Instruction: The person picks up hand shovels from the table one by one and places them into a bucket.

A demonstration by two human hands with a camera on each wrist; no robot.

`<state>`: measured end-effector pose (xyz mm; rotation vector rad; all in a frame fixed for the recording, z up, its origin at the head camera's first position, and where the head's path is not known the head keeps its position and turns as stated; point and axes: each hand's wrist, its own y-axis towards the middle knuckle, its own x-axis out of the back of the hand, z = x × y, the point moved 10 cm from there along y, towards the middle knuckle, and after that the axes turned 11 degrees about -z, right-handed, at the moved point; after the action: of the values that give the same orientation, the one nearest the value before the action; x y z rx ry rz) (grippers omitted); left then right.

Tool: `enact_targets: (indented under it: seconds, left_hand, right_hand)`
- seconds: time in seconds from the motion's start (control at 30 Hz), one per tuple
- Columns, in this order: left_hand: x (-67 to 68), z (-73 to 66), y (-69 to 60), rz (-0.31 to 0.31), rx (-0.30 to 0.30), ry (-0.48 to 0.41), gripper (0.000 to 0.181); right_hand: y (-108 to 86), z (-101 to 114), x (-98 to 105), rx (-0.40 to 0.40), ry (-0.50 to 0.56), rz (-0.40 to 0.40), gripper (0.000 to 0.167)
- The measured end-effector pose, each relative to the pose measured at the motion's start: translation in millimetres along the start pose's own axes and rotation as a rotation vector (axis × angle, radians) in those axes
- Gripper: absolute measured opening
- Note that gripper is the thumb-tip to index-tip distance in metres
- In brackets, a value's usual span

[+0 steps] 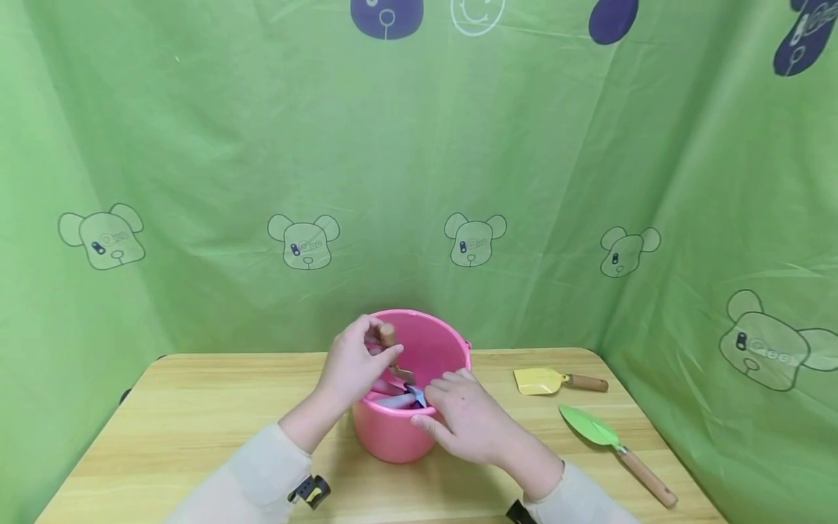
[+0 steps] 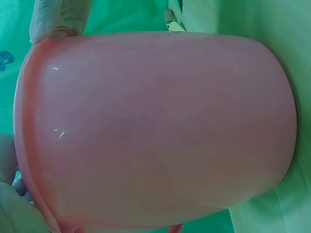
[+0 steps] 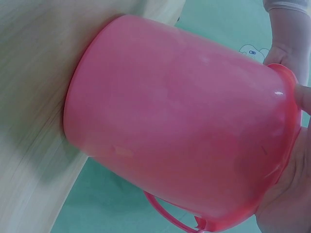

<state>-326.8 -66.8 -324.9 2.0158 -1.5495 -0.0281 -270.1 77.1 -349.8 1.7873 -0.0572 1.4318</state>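
Observation:
A pink bucket (image 1: 401, 435) stands upright on the table. My left hand (image 1: 350, 362) pinches a wooden handle (image 1: 388, 335) over the bucket's left side; a metal part below that handle reaches down inside. My right hand (image 1: 470, 415) grips the bucket's right front rim, thumb outside and fingers over the edge. Several items with pale and dark parts (image 1: 398, 400) lie inside, partly hidden. The bucket's outer wall fills most of the left wrist view (image 2: 160, 126) and the right wrist view (image 3: 180, 116).
To the right on the wooden table (image 1: 216, 422) lie a yellow scoop (image 1: 540, 380) with a wooden handle and a green trowel (image 1: 592, 426), its handle toward the front right edge. A green curtain (image 1: 393, 145) with bear drawings hangs behind and at the sides.

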Motion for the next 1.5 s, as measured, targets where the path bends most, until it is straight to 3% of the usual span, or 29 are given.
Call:
enact_targets:
  seconds: [0.2, 0.4, 0.83, 1.23, 1.5]
  left_hand:
    - [-7.1, -0.1, -0.6, 0.072, -0.02, 0.053, 0.025]
    - [-14.2, -3.0, -3.4, 0.147, -0.081, 0.193, 0.026]
    - [-25.1, -2.7, -4.5, 0.225, -0.166, 0.377, 0.031]
    - [-36.6, -9.1, -9.3, 0.345, -0.231, 0.401, 0.019]
    - [-41.6, -9.4, -10.4, 0.384, -0.264, 0.408, 0.015]
  right_hand:
    - [0.9, 1.1, 0.7, 0.003, 0.0, -0.002, 0.034]
    - [0.5, 1.8, -0.1, 0.007, -0.002, 0.001, 0.033]
    - [1.3, 2.1, 0.5, 0.021, -0.007, -0.014, 0.034]
    - [0.1, 1.3, 0.6, 0.007, 0.01, -0.019, 0.033]
    - [0.4, 1.3, 2.0, 0.007, 0.015, -0.028, 0.031]
